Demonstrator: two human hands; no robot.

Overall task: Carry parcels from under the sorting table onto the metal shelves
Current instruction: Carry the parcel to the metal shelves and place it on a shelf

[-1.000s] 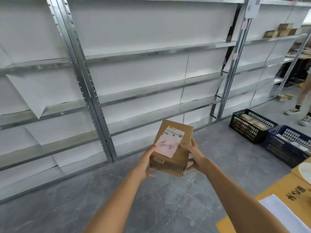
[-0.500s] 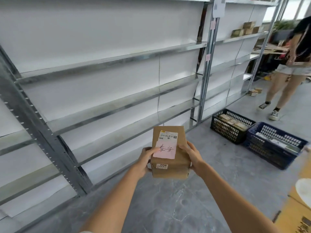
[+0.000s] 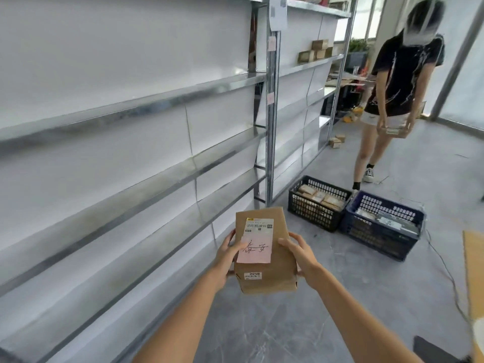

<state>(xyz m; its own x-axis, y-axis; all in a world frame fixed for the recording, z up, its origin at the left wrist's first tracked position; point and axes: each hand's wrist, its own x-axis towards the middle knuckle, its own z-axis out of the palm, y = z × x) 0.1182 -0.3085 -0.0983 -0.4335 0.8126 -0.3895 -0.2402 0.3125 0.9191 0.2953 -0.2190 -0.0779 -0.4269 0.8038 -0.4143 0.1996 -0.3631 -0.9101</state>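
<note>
I hold a brown cardboard parcel (image 3: 277, 273) in front of me, above the grey floor. It carries a white barcode label and a pink slip with handwritten characters. My left hand (image 3: 227, 255) grips its left side and my right hand (image 3: 301, 258) grips its right side. The metal shelves (image 3: 146, 106) run along my left, their tiers bare with white backing sheets. A further shelf bay (image 3: 309, 65) beyond the upright bears a few small brown parcels (image 3: 315, 51).
A black crate (image 3: 314, 213) and a blue crate (image 3: 379, 234), both holding parcels, stand on the floor ahead to the right. Another person (image 3: 400, 82) stands behind them, holding a parcel. A cable trails over the floor at right. A table corner (image 3: 474, 271) shows at far right.
My view has swung right along the shelves, and the crates and the other person look nearer. The parcel stays held between both hands, now more upright.
</note>
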